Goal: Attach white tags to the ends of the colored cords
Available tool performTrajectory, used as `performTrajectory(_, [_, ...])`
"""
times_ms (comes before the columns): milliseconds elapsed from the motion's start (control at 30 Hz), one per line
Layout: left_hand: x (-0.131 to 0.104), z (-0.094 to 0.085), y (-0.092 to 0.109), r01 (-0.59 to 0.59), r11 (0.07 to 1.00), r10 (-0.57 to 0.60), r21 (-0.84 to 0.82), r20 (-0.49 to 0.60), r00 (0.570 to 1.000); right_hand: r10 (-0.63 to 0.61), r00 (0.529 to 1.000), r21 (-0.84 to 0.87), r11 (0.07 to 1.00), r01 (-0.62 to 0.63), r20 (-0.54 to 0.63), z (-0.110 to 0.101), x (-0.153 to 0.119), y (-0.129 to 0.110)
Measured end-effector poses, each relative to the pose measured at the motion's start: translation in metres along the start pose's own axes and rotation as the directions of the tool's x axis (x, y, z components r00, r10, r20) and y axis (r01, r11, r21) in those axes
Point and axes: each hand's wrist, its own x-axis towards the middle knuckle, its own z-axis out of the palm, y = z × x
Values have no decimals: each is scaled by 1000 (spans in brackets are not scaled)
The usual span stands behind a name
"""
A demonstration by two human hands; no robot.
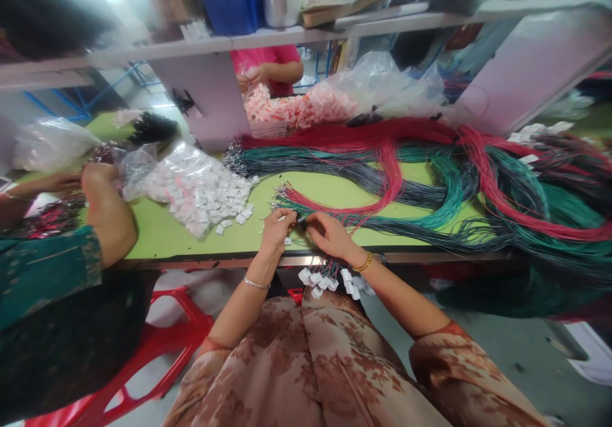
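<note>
Small dark part (301, 223) is located between the two hands, just above the near edge of the green tabletop (162, 239). Left hand (276, 228): thumb and fingers closed in a pinch on the part. Right hand (329, 232): fingers likewise closed on it from the other side. Whether it is one piece or two cannot be told at this size. A silver bangle (257, 283) is on the left wrist, a yellow bracelet (367, 262) on the right.

Below the right hand, white connectors (329, 281) on thin wires hang over the table edge. Just beyond the fingers lie the ends of a bundle of red wires (349, 206), green wires (442, 207) and dark wires (406, 231), which sweep off to the right. A longer red bundle (349, 134) lies behind them.

Left of the hands, a clear bag (189, 181) holds white pieces, a few of them loose beside it. Further left is a co-worker's arm (112, 207), with a red stool (184, 315) below. Across the table, behind a heap of pinkish-white pieces (306, 105), is a person in pink (282, 67).
</note>
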Motion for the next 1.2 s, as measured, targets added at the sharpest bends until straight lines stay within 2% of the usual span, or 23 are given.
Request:
performTrajectory(100, [-8, 3, 4, -116, 991, 114, 65, 30, 993, 18, 982, -6, 1000, -20, -189, -7, 7, -7])
performTrajectory(167, [-12, 4, 8, -232, 962, 223, 148, 70, 972, 38, 973, -22, 999, -44, -228, -11, 20, -7])
performTrajectory(233, [-15, 5, 11, -340, 912, 319, 230, 123, 940, 81, 988, -26, 996, -85, -129, -14, 39, -3])
performTrajectory(300, [-18, 5, 14, -409, 870, 370, 275, 184, 911, 145, 986, 3, 989, -145, 84, -13, 59, 5])
performTrajectory(400, [-21, 4, 15, -469, 832, 403, 297, 259, 878, 157, 920, 120, 970, -212, 360, -8, 82, 15])
performTrajectory(500, [-23, 1, 13, -514, 787, 435, 343, 283, 855, 178, 873, 213, 930, -301, 454, -2, 91, 18])
performTrajectory(567, [-23, -1, 9, -529, 754, 451, 390, 278, 848, 239, 878, 293, 878, -378, 415, 1, 90, 15])
performTrajectory(667, [-22, -3, 3, -510, 746, 467, 427, 210, 859, 368, 904, 487, 762, -427, 217, 4, 85, 4])
performTrajectory(767, [-20, -1, -1, -452, 784, 460, 426, 90, 883, 418, 906, 649, 672, -355, 62, 6, 78, -9])
performTrajectory(833, [-20, 2, -4, -376, 834, 392, 403, 47, 919, 423, 906, 711, 634, -303, 9, 5, 72, -18])
performTrajectory(900, [-20, 3, -5, -291, 878, 295, 379, 50, 954, 425, 905, 753, 604, -261, -28, 4, 66, -25])
performTrajectory(967, [-20, 2, -4, -251, 877, 238, 409, 84, 968, 414, 908, 771, 598, -219, -62, 2, 58, -31])
performTrajectory(1067, [-21, -3, 1, -333, 752, 272, 569, 192, 943, 381, 918, 748, 640, -175, -111, 1, 42, -39])
performTrajectory(1200, [-23, -12, 9, -504, 397, 435, 767, 326, 839, 355, 928, 681, 708, -186, -116, 4, 21, -38])
